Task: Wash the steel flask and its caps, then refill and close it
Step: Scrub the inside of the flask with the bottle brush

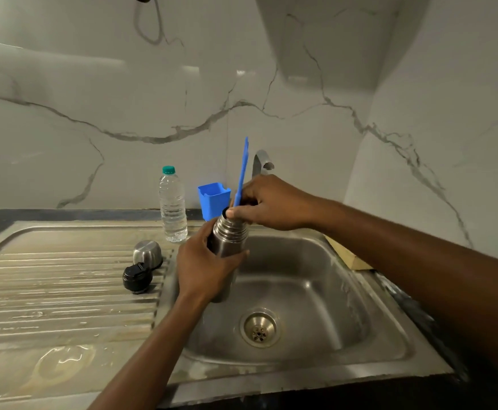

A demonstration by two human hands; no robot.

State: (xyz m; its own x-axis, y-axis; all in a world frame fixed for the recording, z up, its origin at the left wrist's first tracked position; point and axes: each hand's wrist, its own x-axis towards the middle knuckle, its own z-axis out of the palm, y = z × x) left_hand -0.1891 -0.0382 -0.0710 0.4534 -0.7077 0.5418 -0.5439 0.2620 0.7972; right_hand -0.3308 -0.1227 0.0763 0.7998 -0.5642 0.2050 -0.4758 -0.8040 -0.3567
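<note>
Over the sink basin, the left hand clasps the steel flask steady while the right hand pinches the blue brush handle, scrubbing inside.

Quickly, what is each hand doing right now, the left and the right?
Left hand: closed around the steel flask, held over the sink.
Right hand: closed on the blue brush handle at the flask mouth.

left hand curled in a firm grip, forearm reaching up from below; right hand pinched shut, arm stretched in from the right.
</note>
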